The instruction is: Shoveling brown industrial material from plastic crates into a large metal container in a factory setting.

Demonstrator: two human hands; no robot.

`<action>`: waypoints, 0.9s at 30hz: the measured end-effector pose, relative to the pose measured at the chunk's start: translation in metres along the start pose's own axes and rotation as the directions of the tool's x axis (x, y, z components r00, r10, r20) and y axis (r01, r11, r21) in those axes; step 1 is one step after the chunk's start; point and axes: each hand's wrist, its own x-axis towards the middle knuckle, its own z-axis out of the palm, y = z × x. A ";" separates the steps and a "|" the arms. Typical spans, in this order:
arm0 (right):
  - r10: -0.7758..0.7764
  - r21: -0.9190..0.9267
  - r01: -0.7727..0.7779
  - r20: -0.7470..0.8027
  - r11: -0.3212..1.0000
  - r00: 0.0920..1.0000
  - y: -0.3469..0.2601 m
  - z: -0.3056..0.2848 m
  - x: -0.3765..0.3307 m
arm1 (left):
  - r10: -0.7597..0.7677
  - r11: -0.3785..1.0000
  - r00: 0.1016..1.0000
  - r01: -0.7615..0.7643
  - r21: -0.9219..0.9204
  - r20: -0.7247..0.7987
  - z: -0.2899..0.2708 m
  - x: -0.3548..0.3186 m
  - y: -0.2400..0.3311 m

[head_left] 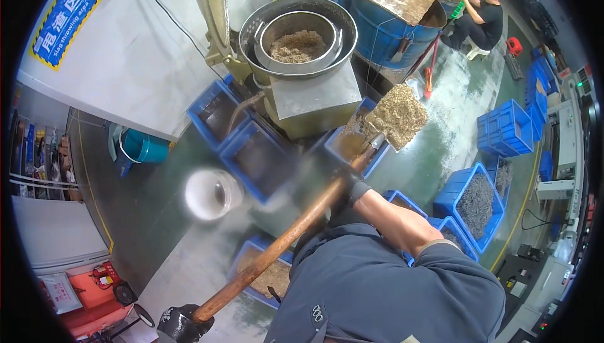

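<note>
A shovel (270, 253) with a long wooden handle slants across my front, blade raised to the upper right. My left hand (182, 323), in a black glove, is wrapped round the handle's lower end at the bottom left. Closer to the blade, my right hand (356, 189), gloved in dark fabric, grips the shaft; my own forearm partly leads into it. A heap of tan metal-like shavings (397, 116) covers the blade. It hangs over a blue crate (376, 165) holding some of the same stuff. Beyond stands a round machine tub (350, 34) with an inner metal basket (270, 60) partly filled with shavings.
Blue crates (255, 185) stand left of the machine, beside a white bucket (215, 194). Crates of grey shavings (476, 208) are at the right. A large blue drum (384, 38) stands behind. A seated person (481, 22) works at the upper right. A teal bucket (146, 146) sits left.
</note>
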 end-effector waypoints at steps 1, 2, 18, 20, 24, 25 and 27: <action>0.007 0.022 -0.007 0.005 1.000 1.000 -0.002 -0.001 0.001 | 0.019 1.000 1.000 -0.019 0.023 -0.007 0.000 0.000 0.001; 0.007 0.017 -0.007 0.004 1.000 1.000 -0.004 -0.003 0.002 | 0.018 1.000 1.000 -0.018 0.018 -0.005 -0.001 -0.001 0.003; -0.078 -0.121 0.067 -0.089 0.990 0.993 -0.062 0.053 -0.060 | 0.111 0.987 0.991 -0.101 -0.127 0.076 -0.027 0.016 -0.018; -0.101 -0.147 0.090 -0.068 0.985 0.993 -0.067 0.067 -0.068 | 0.096 0.993 0.992 -0.091 -0.069 0.076 -0.028 0.014 -0.024; -0.098 -0.200 0.084 -0.061 0.976 0.993 -0.077 0.092 -0.065 | 0.111 0.957 0.992 -0.091 -0.274 0.061 -0.015 0.003 -0.044; -0.067 -0.214 0.068 0.011 0.974 0.998 -0.078 0.095 -0.063 | 0.049 0.963 0.997 -0.030 -0.268 0.065 -0.010 -0.003 -0.040; -0.029 -0.235 0.053 0.101 0.971 0.994 -0.080 0.106 -0.061 | 0.074 0.957 0.996 -0.059 -0.284 0.043 0.002 -0.015 -0.037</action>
